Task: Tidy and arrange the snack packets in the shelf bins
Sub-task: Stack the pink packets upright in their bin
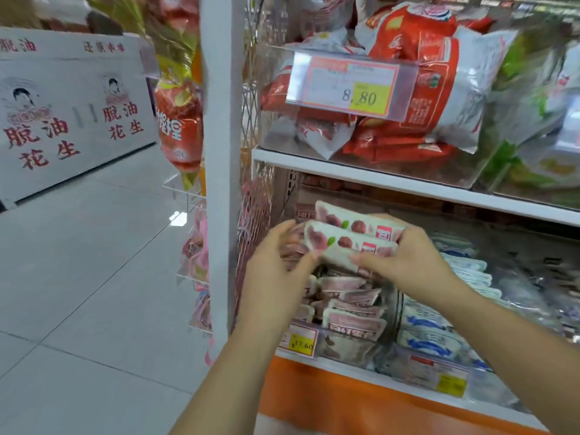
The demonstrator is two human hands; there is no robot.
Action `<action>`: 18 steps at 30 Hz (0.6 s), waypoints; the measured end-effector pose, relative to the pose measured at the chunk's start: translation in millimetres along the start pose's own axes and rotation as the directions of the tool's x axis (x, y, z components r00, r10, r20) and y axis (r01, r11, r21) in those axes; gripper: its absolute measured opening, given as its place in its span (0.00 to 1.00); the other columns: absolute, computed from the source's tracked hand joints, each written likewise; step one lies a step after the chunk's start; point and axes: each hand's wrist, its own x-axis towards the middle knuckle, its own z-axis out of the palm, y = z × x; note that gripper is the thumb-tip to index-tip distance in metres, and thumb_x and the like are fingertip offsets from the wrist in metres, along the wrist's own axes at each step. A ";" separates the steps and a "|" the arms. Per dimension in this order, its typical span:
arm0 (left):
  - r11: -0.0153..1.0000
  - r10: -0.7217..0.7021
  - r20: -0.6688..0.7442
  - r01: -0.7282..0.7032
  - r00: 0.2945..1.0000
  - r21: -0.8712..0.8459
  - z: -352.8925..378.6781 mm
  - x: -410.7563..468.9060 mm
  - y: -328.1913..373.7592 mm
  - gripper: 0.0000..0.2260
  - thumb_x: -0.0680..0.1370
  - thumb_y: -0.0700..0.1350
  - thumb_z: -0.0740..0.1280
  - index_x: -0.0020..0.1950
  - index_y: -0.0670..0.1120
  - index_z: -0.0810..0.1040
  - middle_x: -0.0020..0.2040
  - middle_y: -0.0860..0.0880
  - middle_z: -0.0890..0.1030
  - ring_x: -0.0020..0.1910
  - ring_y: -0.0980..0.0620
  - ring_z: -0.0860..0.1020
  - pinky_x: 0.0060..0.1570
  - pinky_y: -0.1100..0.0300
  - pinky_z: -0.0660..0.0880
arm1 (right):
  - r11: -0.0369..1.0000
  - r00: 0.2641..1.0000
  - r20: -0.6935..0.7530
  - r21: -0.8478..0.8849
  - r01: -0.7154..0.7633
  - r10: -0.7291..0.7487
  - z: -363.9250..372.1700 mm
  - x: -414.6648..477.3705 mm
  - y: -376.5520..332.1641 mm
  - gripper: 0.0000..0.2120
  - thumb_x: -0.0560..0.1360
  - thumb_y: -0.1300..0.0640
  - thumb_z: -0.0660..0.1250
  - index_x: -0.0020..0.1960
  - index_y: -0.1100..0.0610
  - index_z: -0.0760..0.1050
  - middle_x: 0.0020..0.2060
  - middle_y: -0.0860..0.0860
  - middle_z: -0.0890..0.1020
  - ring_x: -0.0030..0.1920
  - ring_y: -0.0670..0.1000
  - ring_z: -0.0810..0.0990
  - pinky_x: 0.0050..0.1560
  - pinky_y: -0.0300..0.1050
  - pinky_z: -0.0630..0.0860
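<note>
A shop shelf (408,186) is being worked at by a person beside a white post (219,120), with a tiled floor (94,277) and white printed cartons (62,105) being shown off to the left. On the upper level, red bags (423,89) are being kept heaped in a clear tub behind a tag (351,86) marked 8.80. Below it, a lower bin (345,350) is being filled with pink packets (351,309) lying at mixed angles, while blue packets (433,324) are being held in a row in the next compartment to the right.

Two white packets (348,243) printed with red fruit – one just behind the other, long sides together – are being held level above the pink packets, under the shelf edge. Their left ends are being gripped by the left hand (276,265), thumb in front and fingers curled behind. Their right ends are being clamped by the right hand (408,262), fingers closed over the top and thumb pressed along the near face.

Two small price labels are being displayed on the lower bin fronts – one (301,342) reading 17.60, the other yellow label (450,384) too blurred to read.
</note>
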 end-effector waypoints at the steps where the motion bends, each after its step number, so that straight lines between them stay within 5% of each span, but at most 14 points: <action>1: 0.999 0.004 -0.047 -0.002 0.999 0.034 -2.3 5.5 -5.1 0.20 0.75 0.45 0.70 0.66 0.55 0.71 0.52 0.62 0.77 0.54 0.63 0.76 0.51 0.68 0.72 | 0.996 0.995 -0.094 -0.085 0.019 -0.027 1.0 12.0 3.9 0.11 0.70 0.64 0.73 0.44 0.49 0.76 0.35 0.45 0.83 0.32 0.39 0.80 0.35 0.32 0.76; 3: 0.993 0.042 -0.072 -0.033 0.997 0.117 -7.2 16.3 -13.8 0.18 0.77 0.42 0.67 0.66 0.52 0.73 0.53 0.60 0.78 0.55 0.61 0.76 0.55 0.64 0.73 | 0.936 0.983 -0.182 -0.351 -0.036 -0.031 3.3 38.4 9.7 0.14 0.72 0.55 0.72 0.32 0.52 0.70 0.27 0.47 0.77 0.26 0.43 0.75 0.26 0.32 0.69; 5: 0.974 0.103 -0.071 -0.086 0.992 0.209 -10.3 26.1 -20.7 0.14 0.77 0.40 0.66 0.62 0.51 0.76 0.53 0.57 0.80 0.54 0.60 0.78 0.57 0.59 0.75 | 0.845 0.986 -0.167 -0.522 -0.113 0.028 8.2 65.3 13.4 0.18 0.74 0.47 0.68 0.32 0.55 0.67 0.26 0.48 0.72 0.26 0.45 0.71 0.23 0.32 0.65; 9: 0.956 0.145 -0.096 -0.114 0.985 0.270 -7.3 38.6 -36.3 0.13 0.77 0.39 0.65 0.60 0.50 0.78 0.55 0.55 0.79 0.53 0.58 0.77 0.58 0.59 0.74 | 0.864 0.980 -0.181 -0.477 -0.159 0.080 21.5 115.7 21.7 0.16 0.72 0.40 0.68 0.44 0.52 0.71 0.41 0.46 0.77 0.37 0.48 0.75 0.38 0.40 0.73; 15: 0.952 0.150 -0.007 -0.142 0.989 0.270 -4.6 43.8 -57.4 0.15 0.77 0.37 0.66 0.59 0.54 0.78 0.56 0.57 0.75 0.51 0.62 0.74 0.55 0.66 0.73 | 0.871 0.996 0.046 -0.483 0.090 -0.078 27.2 144.6 45.6 0.24 0.70 0.50 0.73 0.64 0.46 0.72 0.55 0.45 0.79 0.52 0.47 0.78 0.54 0.43 0.75; 18: 0.956 0.169 0.009 -0.166 0.986 0.240 -7.8 47.4 -60.0 0.17 0.77 0.36 0.66 0.56 0.58 0.77 0.54 0.60 0.76 0.53 0.63 0.75 0.57 0.63 0.73 | 0.652 0.968 0.202 -0.715 0.251 -0.151 21.7 131.9 51.5 0.22 0.73 0.53 0.71 0.65 0.43 0.73 0.51 0.45 0.81 0.50 0.48 0.80 0.48 0.41 0.75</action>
